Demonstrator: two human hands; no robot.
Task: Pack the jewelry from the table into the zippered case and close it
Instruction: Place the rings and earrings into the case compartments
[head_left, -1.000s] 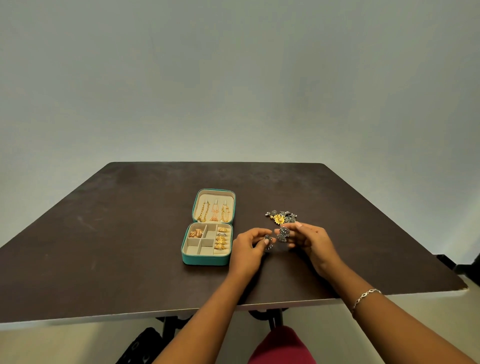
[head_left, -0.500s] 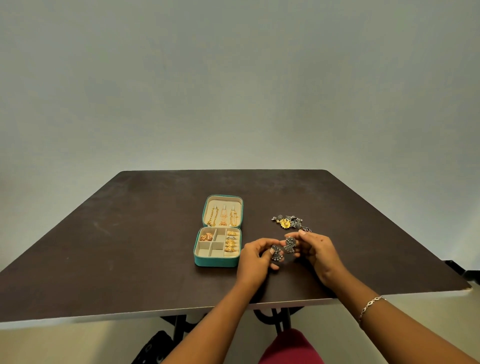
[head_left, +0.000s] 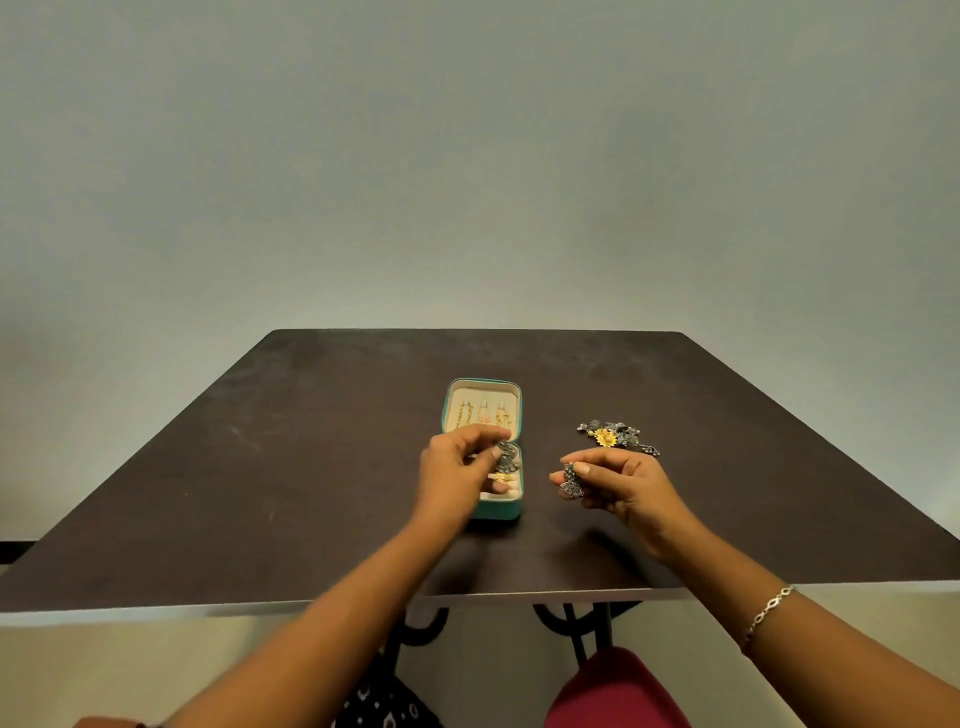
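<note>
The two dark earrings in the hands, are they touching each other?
Apart. The head view shows the left hand pinching one earring over the case and the right hand pinching the other earring, with bare table between them.

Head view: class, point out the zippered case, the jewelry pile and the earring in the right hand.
zippered case (head_left: 501, 510), head view, teal front wall.
jewelry pile (head_left: 605, 437), head view, yellow flower piece.
earring (head_left: 570, 480), head view, fan-shaped drop.

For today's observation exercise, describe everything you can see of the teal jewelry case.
The teal case lies open on the dark table, its lid swung back. Cream lining; gold drop earrings sit in the lid. The left hand, pinching a dark earring, covers most of the base; a few gold pieces show there.
</note>
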